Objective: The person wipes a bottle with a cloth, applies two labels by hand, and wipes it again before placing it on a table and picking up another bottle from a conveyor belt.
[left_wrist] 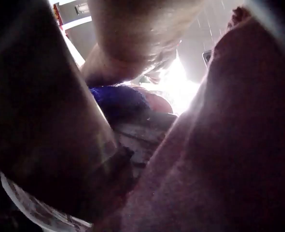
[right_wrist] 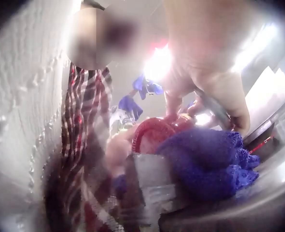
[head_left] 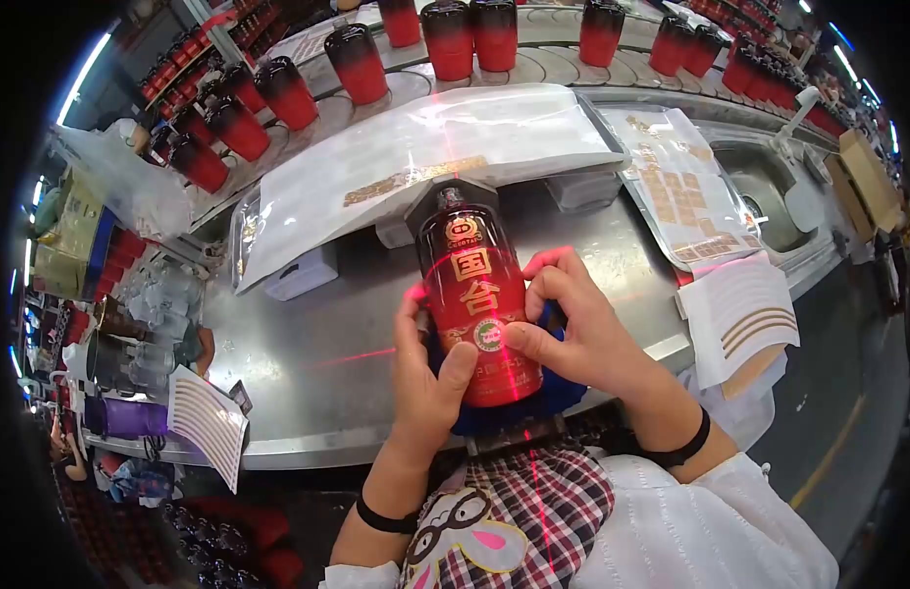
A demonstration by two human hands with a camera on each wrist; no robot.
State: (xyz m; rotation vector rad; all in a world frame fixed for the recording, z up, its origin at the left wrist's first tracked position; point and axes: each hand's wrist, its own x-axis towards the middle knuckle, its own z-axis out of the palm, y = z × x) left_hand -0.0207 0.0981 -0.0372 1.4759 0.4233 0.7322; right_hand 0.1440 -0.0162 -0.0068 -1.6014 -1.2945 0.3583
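A red bottle with a black shoulder and gold characters [head_left: 494,280] lies tilted on a blue cloth [head_left: 563,393] at the near edge of the steel table, neck pointing away. Along its left side the left hand [head_left: 425,378] holds it, thumb on the front. From the right, the right hand [head_left: 587,329] grips it, its thumb at the edge of a round green-and-white sticker [head_left: 489,336]. In the right wrist view the bottle's red base [right_wrist: 152,135] shows beside the blue cloth [right_wrist: 205,162]. The left wrist view is dark, mostly filled by close, blurred shapes.
Behind the bottle stands a sloping white board [head_left: 425,128] with gold label pieces. A tray of gold labels [head_left: 671,187] and a sink [head_left: 769,187] are at right. Bottles [head_left: 450,44] line the conveyor at the back. Striped label sheets hang at left [head_left: 208,422] and right [head_left: 739,319].
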